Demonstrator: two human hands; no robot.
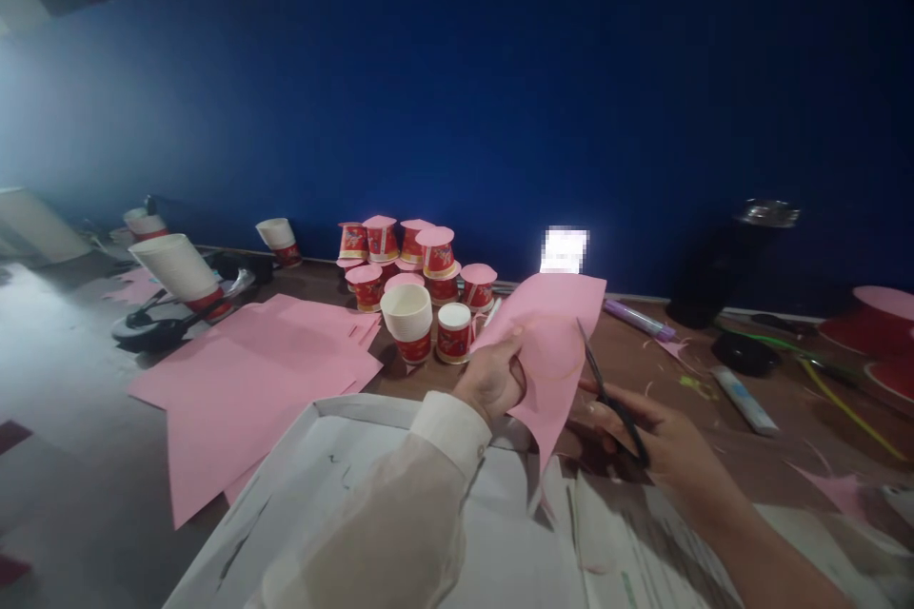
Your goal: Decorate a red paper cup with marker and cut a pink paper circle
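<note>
My left hand [492, 379], in a white sleeve, pinches a pink sheet of paper [549, 333] and holds it up above the table. A faint circle is drawn on the sheet. My right hand [653, 438] grips black scissors [606, 390], whose blades point up into the right side of the sheet. Both hands hover over a white tray or box lid [314, 457] at the near edge.
Loose pink sheets [264, 371] lie on the left of the brown table. Red and white paper cups [414, 271], several with pink lids, stand behind them. A purple marker [638, 319], a glue tube [743, 400], a black cylinder [721, 271] and red discs [878, 324] lie to the right.
</note>
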